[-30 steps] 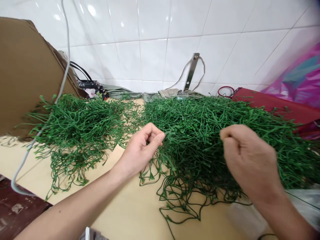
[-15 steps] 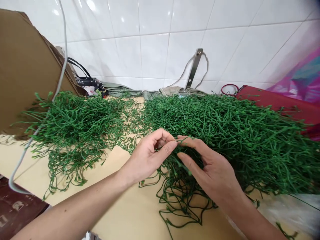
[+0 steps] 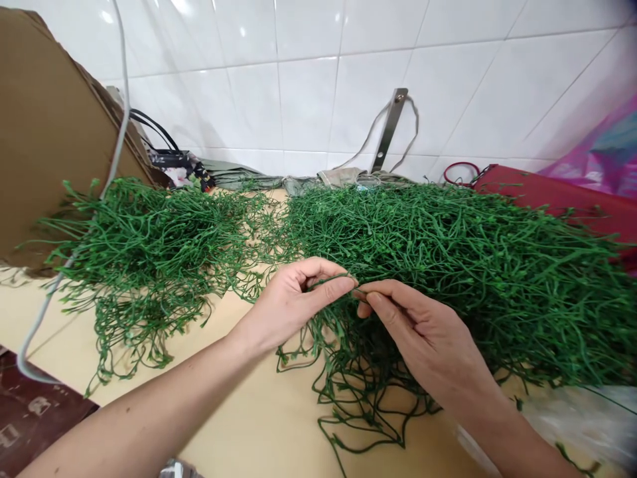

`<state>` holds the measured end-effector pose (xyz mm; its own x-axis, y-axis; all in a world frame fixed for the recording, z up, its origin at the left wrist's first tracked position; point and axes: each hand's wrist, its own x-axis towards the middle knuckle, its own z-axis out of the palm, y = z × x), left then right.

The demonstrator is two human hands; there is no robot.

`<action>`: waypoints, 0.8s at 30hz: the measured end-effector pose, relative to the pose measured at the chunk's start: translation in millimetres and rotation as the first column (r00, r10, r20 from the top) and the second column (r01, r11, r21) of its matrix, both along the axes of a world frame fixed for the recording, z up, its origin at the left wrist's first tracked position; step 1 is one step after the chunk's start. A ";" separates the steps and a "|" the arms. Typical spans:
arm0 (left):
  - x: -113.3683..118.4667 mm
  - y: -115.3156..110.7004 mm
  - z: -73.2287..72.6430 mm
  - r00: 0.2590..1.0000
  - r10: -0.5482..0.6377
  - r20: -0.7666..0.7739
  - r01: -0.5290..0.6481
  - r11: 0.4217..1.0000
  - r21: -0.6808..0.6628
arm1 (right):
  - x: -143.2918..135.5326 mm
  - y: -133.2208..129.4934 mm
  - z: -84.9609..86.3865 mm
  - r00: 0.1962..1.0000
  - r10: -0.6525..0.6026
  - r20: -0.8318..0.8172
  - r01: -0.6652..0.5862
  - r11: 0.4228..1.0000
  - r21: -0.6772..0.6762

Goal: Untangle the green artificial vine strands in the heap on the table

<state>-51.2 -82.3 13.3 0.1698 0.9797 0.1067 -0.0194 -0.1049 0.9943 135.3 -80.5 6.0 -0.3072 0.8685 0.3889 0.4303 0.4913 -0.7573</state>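
Thumb and fingers of my left hand (image 3: pixel 298 295) pinch a thin green stem near the middle of the view. My right hand (image 3: pixel 423 332) meets it fingertip to fingertip, its thumb and forefinger closed on the same stem. Behind and under my right hand spreads a large heap of green stems (image 3: pixel 448 245) with small budded tips. Some loose stems (image 3: pixel 363 405) trail down below my hands. A smaller heap of green stems (image 3: pixel 154 245) lies to the left.
A brown cardboard box (image 3: pixel 54 133) stands at the left, with a white cable (image 3: pixel 122 126) before it. A metal bracket (image 3: pixel 391 129) leans at the tiled wall. At the right are a red bag (image 3: pixel 537 192), pink plastic (image 3: pixel 597 159) and clear plastic (image 3: pixel 582 418).
The fingers of my right hand have closed; before, its thumb and forefinger were apart. Both hands have come together at the fingertips on the stem.
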 end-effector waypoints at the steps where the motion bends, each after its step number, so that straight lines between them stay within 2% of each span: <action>1: -0.1 0.4 -1.4 1.000 0.021 0.014 -0.021 1.000 0.007 | 0.0 -0.2 0.7 1.000 -0.004 0.010 0.004 1.000 -0.001; 7: 4.4 -1.6 -8.1 0.989 0.135 0.060 -0.138 0.989 0.050 | -1.2 -5.0 0.8 0.998 0.007 0.059 -0.010 0.999 0.038; 11: 1.0 0.0 -3.8 0.978 0.195 0.071 -0.199 0.978 0.058 | 1.9 -8.0 -5.6 0.995 -0.067 0.071 0.060 0.994 0.087; 13: -6.6 5.2 0.8 0.940 0.303 0.157 -0.314 0.948 0.048 | 7.8 -6.0 -8.2 0.987 -0.152 0.044 0.148 0.986 0.080; 15: -14.0 10.7 4.9 0.848 0.446 0.286 -0.473 0.880 0.030 | 14.2 -2.0 -8.6 0.969 -0.246 0.017 0.244 0.968 0.060; 16: -15.8 12.4 6.4 0.814 0.480 0.326 -0.514 0.857 0.021 | 16.3 0.2 -8.1 0.960 -0.279 0.010 0.278 0.959 0.056; 18: -14.0 12.2 7.6 0.848 0.436 0.301 -0.456 0.890 -0.004 | 16.8 3.7 -6.5 0.956 -0.293 0.010 0.292 0.953 0.078; 21: -2.0 5.3 6.0 0.939 0.262 0.223 -0.267 0.964 -0.007 | 10.9 5.3 -5.8 0.967 -0.253 0.035 0.242 0.951 0.194; 24: 6.8 -0.5 2.8 0.959 0.177 0.223 -0.175 0.984 -0.026 | 7.4 5.1 -8.0 0.966 -0.246 0.073 0.214 0.929 0.302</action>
